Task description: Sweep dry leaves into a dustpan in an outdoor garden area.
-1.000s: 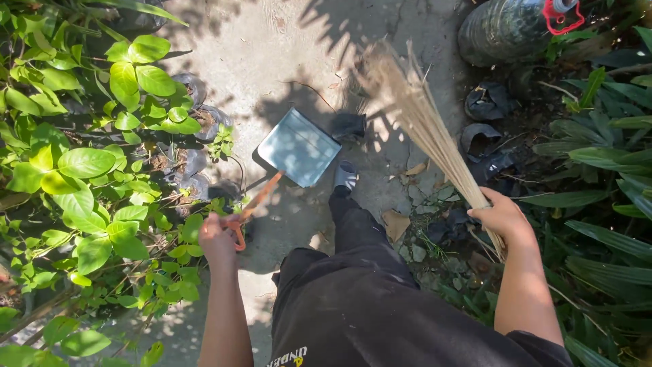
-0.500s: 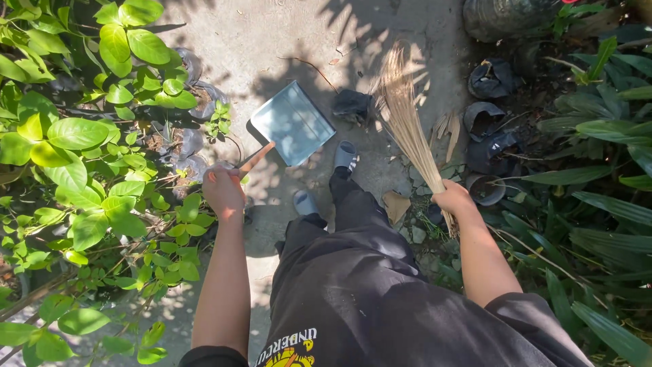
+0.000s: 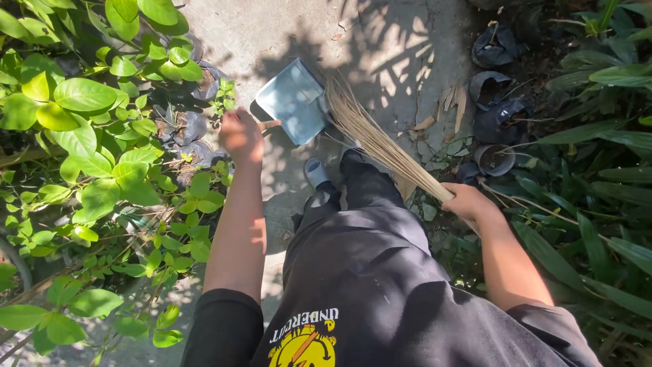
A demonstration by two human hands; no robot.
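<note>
Sunlit concrete ground, dappled with leaf shadow, runs between broad-leaved green shrubs on the left and long-bladed plants on the right. We observe our left hand closed in a fist around the wooden handle of a grey metal dustpan, which lies on the ground at the far middle of the scene. Our right hand is clenched around the near end of a bundled stick broom; its bristle tips spread just beside the right edge of the dustpan. Dry leaves lie on the ground to the right of the broom. Black nursery pots sit at the far right, near the plants. Our dark trousers and one grey shoe appear below the dustpan.
</note>
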